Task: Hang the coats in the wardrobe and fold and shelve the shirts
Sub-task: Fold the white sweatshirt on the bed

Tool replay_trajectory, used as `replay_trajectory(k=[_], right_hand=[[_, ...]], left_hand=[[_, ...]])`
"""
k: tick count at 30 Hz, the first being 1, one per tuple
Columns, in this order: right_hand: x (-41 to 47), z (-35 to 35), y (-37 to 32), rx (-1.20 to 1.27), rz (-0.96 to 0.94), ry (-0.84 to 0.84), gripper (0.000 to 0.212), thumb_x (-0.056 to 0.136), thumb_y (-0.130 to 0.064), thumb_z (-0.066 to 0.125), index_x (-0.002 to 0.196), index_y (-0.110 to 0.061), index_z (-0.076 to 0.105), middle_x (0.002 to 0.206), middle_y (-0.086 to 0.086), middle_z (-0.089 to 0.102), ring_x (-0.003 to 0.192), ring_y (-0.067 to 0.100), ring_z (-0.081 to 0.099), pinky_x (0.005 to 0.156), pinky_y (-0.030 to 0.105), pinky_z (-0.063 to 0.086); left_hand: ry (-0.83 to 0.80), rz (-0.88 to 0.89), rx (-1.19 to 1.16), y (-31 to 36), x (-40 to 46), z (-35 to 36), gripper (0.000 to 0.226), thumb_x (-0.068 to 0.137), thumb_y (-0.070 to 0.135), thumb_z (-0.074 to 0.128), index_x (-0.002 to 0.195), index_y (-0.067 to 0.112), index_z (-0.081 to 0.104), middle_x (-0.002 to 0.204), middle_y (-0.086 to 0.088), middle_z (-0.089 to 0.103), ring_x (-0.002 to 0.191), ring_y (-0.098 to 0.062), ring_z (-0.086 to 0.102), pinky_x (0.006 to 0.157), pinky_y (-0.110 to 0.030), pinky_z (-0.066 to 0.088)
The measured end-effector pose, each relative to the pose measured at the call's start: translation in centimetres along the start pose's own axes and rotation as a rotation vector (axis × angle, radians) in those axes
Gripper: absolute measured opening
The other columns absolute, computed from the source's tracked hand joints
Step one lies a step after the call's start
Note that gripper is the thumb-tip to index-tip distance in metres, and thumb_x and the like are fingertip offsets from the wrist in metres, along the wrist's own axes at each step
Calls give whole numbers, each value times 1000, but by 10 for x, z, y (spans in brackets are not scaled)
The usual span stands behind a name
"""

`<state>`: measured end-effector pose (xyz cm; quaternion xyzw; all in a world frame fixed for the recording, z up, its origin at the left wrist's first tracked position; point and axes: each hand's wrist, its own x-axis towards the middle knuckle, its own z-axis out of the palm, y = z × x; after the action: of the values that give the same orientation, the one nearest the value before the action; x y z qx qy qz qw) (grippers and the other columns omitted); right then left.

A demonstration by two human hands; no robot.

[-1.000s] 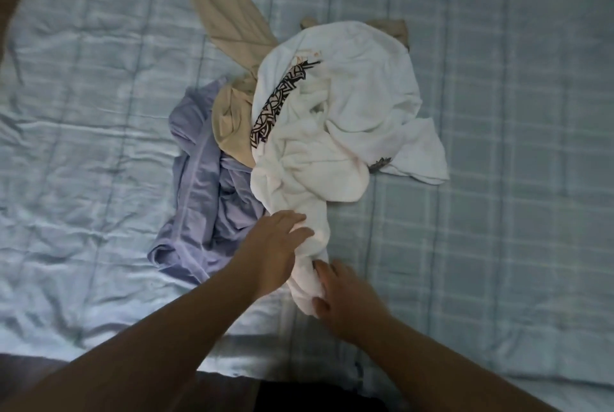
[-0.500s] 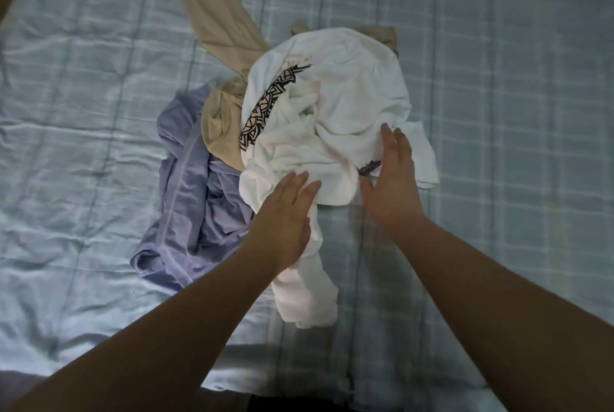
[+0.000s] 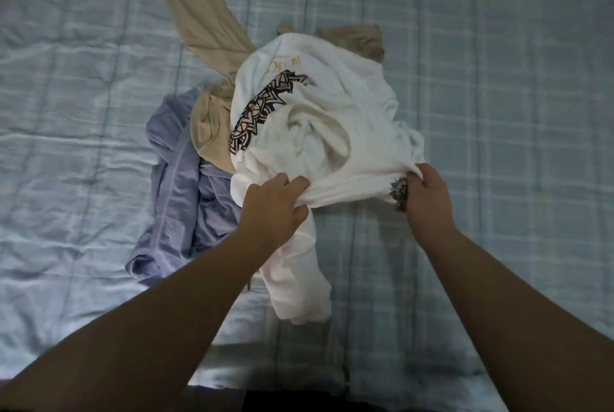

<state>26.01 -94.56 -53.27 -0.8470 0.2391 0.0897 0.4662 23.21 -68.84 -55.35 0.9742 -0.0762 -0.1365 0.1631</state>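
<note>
A crumpled white shirt [image 3: 345, 102] with a black patterned band lies on top of a pile in the middle of the bed. My left hand [image 3: 272, 205] grips its near edge, fingers curled into the fabric. My right hand [image 3: 425, 195] pinches the same edge further right, by a small dark patterned patch. The cloth is stretched taut between both hands. One white sleeve hangs toward me. A beige garment [image 3: 199, 19] lies under the shirt and reaches to the far left. A lavender shirt [image 3: 179, 185] sits bunched at the pile's left.
The pile rests on a pale blue checked bedspread [image 3: 498, 79] that fills the view. The bed's near edge [image 3: 299, 391] runs along the bottom, with dark floor below it.
Both hands have left the sleeve end, moved up onto the white shirt and closed on its near edge. The edge is now pulled tight between them.
</note>
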Motion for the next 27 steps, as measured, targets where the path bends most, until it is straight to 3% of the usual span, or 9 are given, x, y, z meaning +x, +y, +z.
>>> replay_trajectory(k=[6, 10, 12, 16, 19, 21, 23, 25, 27], right_hand=[[-21, -27, 42, -540, -253, -16, 13, 82, -14, 65, 94, -13, 59, 92, 9, 51, 85, 31, 51, 71, 38, 43], [-32, -31, 67, -851, -61, -180, 20, 80, -7, 58, 97, -17, 65, 98, 15, 55, 94, 40, 53, 78, 41, 46], [-37, -29, 64, -861, -51, -170, 25, 80, -8, 54, 100, -17, 67, 99, 16, 56, 95, 40, 53, 80, 41, 46], [-36, -10, 35, -596, -296, -151, 33, 71, -1, 51, 99, -9, 65, 99, 16, 57, 92, 39, 54, 81, 40, 42], [-36, 15, 0, -455, -357, -331, 51, 77, 4, 55, 125, -13, 58, 126, 9, 55, 117, 27, 48, 99, 24, 33], [-31, 36, -11, -508, -426, -482, 67, 78, 1, 60, 142, -14, 45, 143, 6, 45, 132, 23, 38, 109, 14, 15], [-21, 54, -15, -674, -459, -563, 79, 81, -13, 66, 151, -15, 30, 151, 5, 38, 139, 24, 31, 115, 19, 7], [-16, 66, -16, -729, -370, -566, 75, 84, -22, 66, 150, -18, 32, 143, 6, 48, 132, 29, 41, 117, 36, 26], [-16, 71, -20, -713, -322, -472, 52, 85, -21, 61, 135, -23, 48, 123, 7, 61, 115, 31, 55, 100, 43, 45]], left_hand=[[-148, -51, -87, 2, -51, -3, 36, 87, 52, 58, 108, 27, 41, 101, 5, 39, 81, -22, 54, 61, -33, 44], [-82, -49, -3, -1, -77, 2, 17, 91, 31, 52, 107, 28, 47, 96, 5, 48, 79, -22, 60, 60, -31, 46], [-33, -76, -12, -5, -85, 5, 20, 87, 19, 55, 105, 26, 53, 91, 3, 50, 74, -24, 59, 58, -34, 51], [88, -56, 29, -14, -87, 5, 22, 74, 11, 70, 94, 19, 65, 96, -4, 54, 84, -24, 53, 70, -38, 51], [121, 0, -139, -20, -80, -1, 20, 74, 12, 63, 93, 16, 58, 120, -12, 56, 106, -31, 55, 88, -44, 50], [117, 10, -313, -23, -74, -7, 23, 76, 9, 54, 97, 17, 51, 120, -9, 55, 103, -26, 55, 84, -41, 52], [148, -17, -436, -24, -72, -15, 27, 80, 7, 49, 102, 22, 47, 112, -5, 58, 95, -18, 54, 80, -32, 49], [169, -69, -518, -26, -71, -25, 30, 84, 9, 46, 106, 30, 46, 102, -3, 63, 87, -13, 54, 75, -22, 43], [152, -111, -579, -31, -71, -33, 31, 87, 9, 44, 106, 34, 46, 95, -1, 62, 81, -11, 54, 71, -20, 42]])
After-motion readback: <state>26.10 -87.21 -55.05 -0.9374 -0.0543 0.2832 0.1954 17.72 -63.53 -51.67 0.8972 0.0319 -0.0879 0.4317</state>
